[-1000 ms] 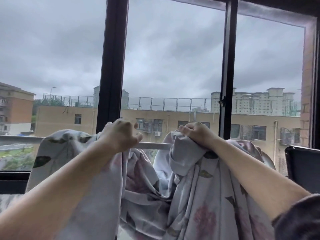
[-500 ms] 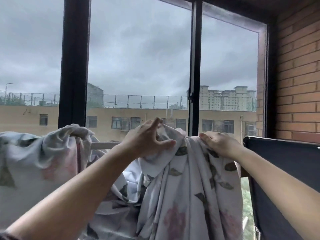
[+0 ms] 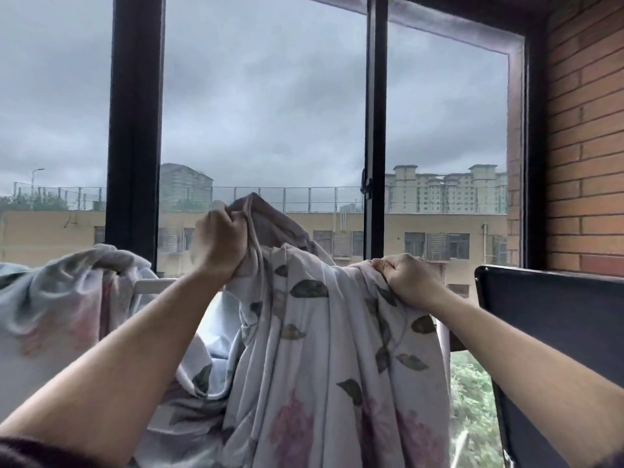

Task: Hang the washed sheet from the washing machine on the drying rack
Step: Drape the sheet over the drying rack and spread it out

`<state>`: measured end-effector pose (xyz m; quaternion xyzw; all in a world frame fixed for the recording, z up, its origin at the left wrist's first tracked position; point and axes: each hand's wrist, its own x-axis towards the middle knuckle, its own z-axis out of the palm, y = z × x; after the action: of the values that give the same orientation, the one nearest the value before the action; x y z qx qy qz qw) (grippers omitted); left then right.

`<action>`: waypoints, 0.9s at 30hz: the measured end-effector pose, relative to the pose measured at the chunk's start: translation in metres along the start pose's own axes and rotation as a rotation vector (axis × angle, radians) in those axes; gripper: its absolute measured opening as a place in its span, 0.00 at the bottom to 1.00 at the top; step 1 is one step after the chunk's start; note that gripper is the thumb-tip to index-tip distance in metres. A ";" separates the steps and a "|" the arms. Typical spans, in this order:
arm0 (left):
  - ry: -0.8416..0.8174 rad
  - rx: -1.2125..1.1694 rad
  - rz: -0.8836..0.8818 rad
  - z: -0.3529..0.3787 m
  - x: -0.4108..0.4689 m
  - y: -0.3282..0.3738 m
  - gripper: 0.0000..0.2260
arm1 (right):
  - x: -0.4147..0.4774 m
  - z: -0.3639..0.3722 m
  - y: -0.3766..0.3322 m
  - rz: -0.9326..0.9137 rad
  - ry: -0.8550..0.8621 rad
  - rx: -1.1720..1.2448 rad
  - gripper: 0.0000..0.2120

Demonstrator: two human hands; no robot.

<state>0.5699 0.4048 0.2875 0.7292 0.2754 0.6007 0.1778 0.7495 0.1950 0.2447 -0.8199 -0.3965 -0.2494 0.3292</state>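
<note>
Spreading step, by the look of it: draping sheet [image 3: 324, 349] over rail [image 3: 155, 286], not yet flattening it.

Gripping a bunched fold with left hand [image 3: 221, 243], fingers curled tight round the cloth, holding it clear above rail level. Clutching the top edge with right hand [image 3: 410, 280], knuckles up, fingers curled into the cloth, at about rail height toward the right end.

Hanging in heavy folds between and below both hands. Bunching in a lump over the rail at far left. Leaving a short bare stretch of rail showing between that lump and the left forearm.

Working just beside a dark panel [image 3: 553, 315] on the right, with brick wall [image 3: 584, 146] above it and a window frame [image 3: 135, 130] beyond the rail.

Judging the task well along: out of the machine and over the rack, but crumpled rather than spread.

Next move probably calling for carrying the raised fold leftward across the bare rail, using the right-hand grip as an anchor, then evening the drop on both sides. Watching for wet weight dragging cloth off the far side, and for the right edge snagging on the panel.

Not seeing the far side of the rail or the lower hem, so cannot tell how much is hanging behind.
</note>
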 end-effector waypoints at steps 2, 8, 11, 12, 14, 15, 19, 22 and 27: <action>-0.122 0.204 -0.036 0.000 -0.002 -0.009 0.14 | 0.002 0.002 -0.001 0.021 0.009 -0.006 0.19; -0.437 0.061 -0.042 -0.016 -0.013 -0.007 0.23 | 0.014 -0.010 0.007 0.211 0.091 0.254 0.20; -0.559 0.150 0.086 -0.025 -0.044 -0.002 0.28 | 0.024 -0.012 0.016 0.331 0.149 0.458 0.20; -0.534 0.190 0.118 -0.024 -0.049 -0.004 0.22 | 0.027 -0.011 0.017 0.355 0.155 0.511 0.19; -0.326 0.260 0.196 -0.023 -0.049 -0.001 0.09 | 0.036 -0.008 0.018 0.379 0.166 0.641 0.19; -0.209 0.238 0.221 -0.023 -0.045 0.001 0.06 | 0.041 -0.009 0.016 0.379 0.175 0.689 0.18; 0.143 -0.059 0.152 -0.029 -0.013 0.017 0.05 | 0.070 -0.018 -0.003 0.280 0.293 0.706 0.18; 0.157 -0.034 0.157 -0.026 -0.005 0.020 0.03 | 0.077 -0.015 -0.014 0.121 0.238 0.638 0.16; -0.523 0.430 0.002 -0.009 -0.018 -0.016 0.18 | 0.061 0.008 -0.015 -0.001 -0.515 -0.120 0.16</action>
<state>0.5563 0.4053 0.2661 0.8798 0.3400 0.3215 0.0839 0.7721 0.2375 0.2854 -0.8742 -0.4521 -0.0559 0.1679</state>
